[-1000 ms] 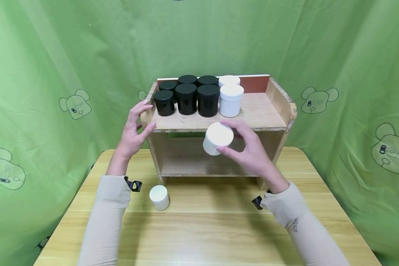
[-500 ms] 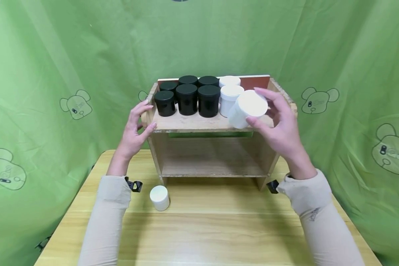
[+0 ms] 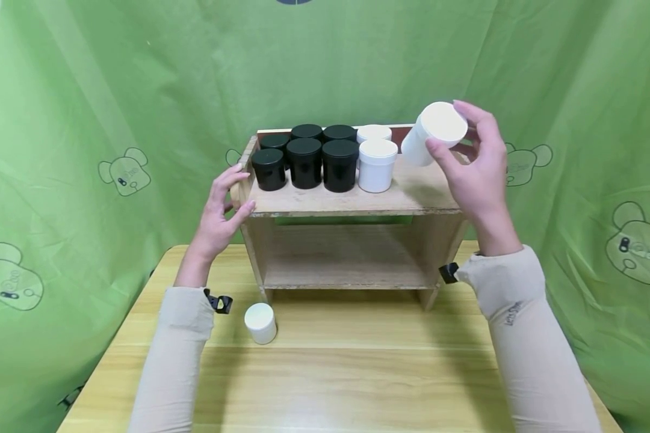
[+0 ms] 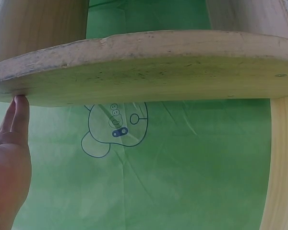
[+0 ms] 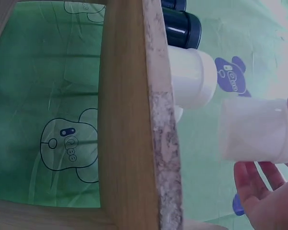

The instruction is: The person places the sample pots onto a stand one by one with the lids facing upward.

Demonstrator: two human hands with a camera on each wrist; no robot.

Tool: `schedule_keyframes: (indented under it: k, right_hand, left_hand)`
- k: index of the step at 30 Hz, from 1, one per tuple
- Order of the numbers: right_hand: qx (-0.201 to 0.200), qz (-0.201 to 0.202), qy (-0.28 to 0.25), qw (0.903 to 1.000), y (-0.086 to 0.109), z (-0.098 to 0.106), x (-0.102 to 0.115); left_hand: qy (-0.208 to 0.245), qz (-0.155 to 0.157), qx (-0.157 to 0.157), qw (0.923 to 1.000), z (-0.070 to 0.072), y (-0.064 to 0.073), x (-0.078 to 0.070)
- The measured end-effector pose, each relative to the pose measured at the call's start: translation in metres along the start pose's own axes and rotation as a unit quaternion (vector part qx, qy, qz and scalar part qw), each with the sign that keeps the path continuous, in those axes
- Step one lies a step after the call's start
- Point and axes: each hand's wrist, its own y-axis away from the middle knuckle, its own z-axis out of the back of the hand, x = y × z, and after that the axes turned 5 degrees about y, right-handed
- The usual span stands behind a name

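Observation:
My right hand (image 3: 479,159) grips a white lidded jar (image 3: 433,129) between thumb and fingers, tilted and raised above the right part of the wooden shelf's upper board (image 3: 422,195). In the right wrist view the same jar (image 5: 254,129) is apart from the board. My left hand (image 3: 219,204) rests at the shelf's left side panel (image 3: 242,183), thumb near the front edge; the left wrist view has its fingertips touching the wood. Two white jars stand on the upper board, the front one (image 3: 377,167) left of the held jar. Several black jars (image 3: 305,163) stand in two rows further left.
A smaller white jar (image 3: 260,323) stands on the wooden table (image 3: 357,379), in front of the shelf's left leg. Below the upper board is a lower shelf board (image 3: 346,258). A green curtain (image 3: 325,60) hangs behind and at both sides.
The right hand has carried the white jar up and to the right, from in front of the upper board's edge to above its right part. The left hand stays in place.

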Motion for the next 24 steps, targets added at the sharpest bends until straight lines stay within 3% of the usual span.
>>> schedule_keyframes:
  k: [15, 24]
  right_hand:
    - [0.01, -0.058, 0.056, 0.9967, -0.027, -0.022, -0.021]
    - [0.041, -0.097, 0.096, 0.9898, -0.025, -0.03, -0.037]
  left_hand:
    - [0.003, 0.001, 0.001, 1.0, 0.001, -0.001, 0.0]
    - [0.012, -0.005, 0.001, 0.9999, -0.001, -0.001, 0.001]
